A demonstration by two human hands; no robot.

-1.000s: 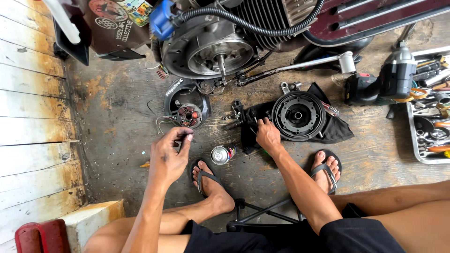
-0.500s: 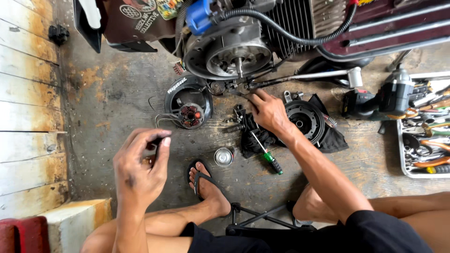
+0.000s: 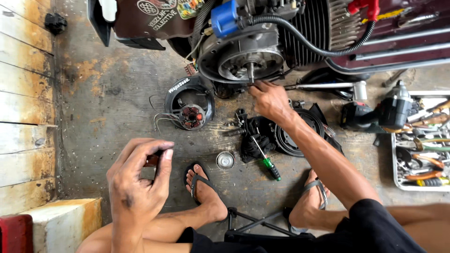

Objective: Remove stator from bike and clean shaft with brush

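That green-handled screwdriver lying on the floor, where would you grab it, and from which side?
Grip the screwdriver by its green and black handle, the thick end lying free on bare concrete near the sandalled foot. Probably come from above and the person's side: the thin shaft points up onto the black cloth, with small parts close by, so that end is harder to pinch.

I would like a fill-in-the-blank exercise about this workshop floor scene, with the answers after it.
1. The right hand reaches toward the exposed ____ of the scooter.
2. The screwdriver on the floor has a ____ handle.
3. The left hand pinches a small ____-coloured part.
4. The tool tray lies at the person's ____ side.

Answers: engine; green; red; right
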